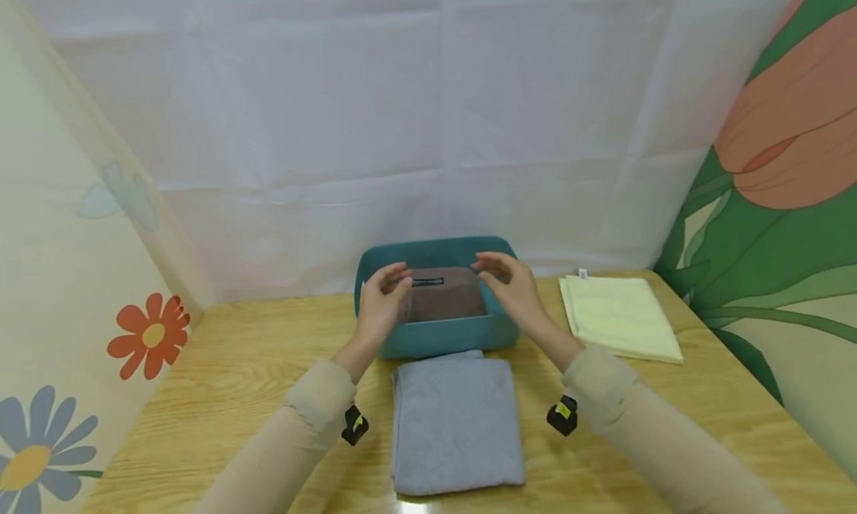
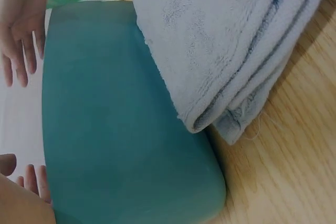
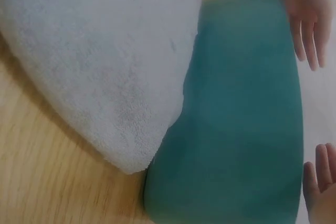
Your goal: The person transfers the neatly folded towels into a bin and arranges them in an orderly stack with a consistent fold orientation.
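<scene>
A teal bin stands at the back of the table, and in it lies a folded brown cloth with a dark strip on top. My left hand hovers over the bin's left side, its fingers loosely bent and nothing in them. Over the right side is my right hand, also holding nothing, with its palm toward the left hand. Whether any fingertip touches the brown cloth is hard to tell. A folded grey-blue towel lies in front of the bin, close against its front wall.
To the right of the bin lies a folded pale yellow towel with a small white tag. A white sheet hangs behind the wooden table. Walls with painted flowers stand on both sides.
</scene>
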`<state>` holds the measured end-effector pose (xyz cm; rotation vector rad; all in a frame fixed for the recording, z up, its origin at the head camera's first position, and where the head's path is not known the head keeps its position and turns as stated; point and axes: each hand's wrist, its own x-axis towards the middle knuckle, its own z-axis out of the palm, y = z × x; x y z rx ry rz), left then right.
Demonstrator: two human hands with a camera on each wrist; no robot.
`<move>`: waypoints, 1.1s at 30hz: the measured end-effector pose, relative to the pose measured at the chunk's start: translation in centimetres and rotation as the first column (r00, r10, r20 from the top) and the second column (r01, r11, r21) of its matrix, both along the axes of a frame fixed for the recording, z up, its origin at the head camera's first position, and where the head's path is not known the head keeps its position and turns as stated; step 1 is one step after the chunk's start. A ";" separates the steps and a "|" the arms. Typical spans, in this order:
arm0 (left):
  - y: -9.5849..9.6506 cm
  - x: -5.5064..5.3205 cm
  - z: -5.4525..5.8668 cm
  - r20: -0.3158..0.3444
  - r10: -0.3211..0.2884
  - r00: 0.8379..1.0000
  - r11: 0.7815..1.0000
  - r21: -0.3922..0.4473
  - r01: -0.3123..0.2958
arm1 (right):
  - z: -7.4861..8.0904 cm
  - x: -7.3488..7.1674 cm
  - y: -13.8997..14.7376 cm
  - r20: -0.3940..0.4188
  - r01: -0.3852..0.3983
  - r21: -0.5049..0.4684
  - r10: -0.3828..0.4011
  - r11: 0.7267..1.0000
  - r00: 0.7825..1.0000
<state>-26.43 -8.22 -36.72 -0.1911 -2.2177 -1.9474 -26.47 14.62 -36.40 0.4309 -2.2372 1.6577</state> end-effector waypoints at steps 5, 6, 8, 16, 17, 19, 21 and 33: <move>-0.2 1.1 0.2 -0.057 -0.018 0.998 0.999 0.026 0.019 | 0.1 1.3 0.3 0.012 -0.061 -0.030 0.061 0.998 0.998; -0.3 1.4 0.3 -0.066 -0.024 0.998 0.999 0.024 0.026 | 0.1 1.7 0.4 0.019 -0.070 -0.031 0.070 0.997 0.997; -0.4 2.0 0.4 -0.081 -0.041 0.996 0.999 0.020 0.043 | 0.2 2.3 0.5 0.028 -0.086 -0.024 0.086 0.996 0.996; -1.3 4.1 0.8 -0.084 -0.126 0.988 0.991 -0.050 0.122 | 0.4 4.7 1.0 0.079 -0.100 -0.032 0.103 0.994 0.992; -1.4 4.4 0.8 -0.078 -0.136 0.988 0.989 -0.065 0.131 | 0.3 4.9 1.0 0.087 -0.101 -0.040 0.104 0.994 0.991; -1.7 5.0 0.6 -0.057 -0.163 0.985 0.984 -0.088 0.158 | 0.2 5.4 1.1 0.105 -0.103 -0.049 0.108 0.993 0.989; -2.0 5.7 0.4 -0.029 -0.193 0.981 0.976 -0.111 0.189 | 0.2 5.9 1.2 0.111 -0.107 -0.056 0.113 0.993 0.987; -3.4 8.8 -1.7 0.208 -0.239 0.948 0.959 -0.103 0.264 | -1.6 8.5 1.8 0.146 -0.147 -0.079 0.157 0.986 0.977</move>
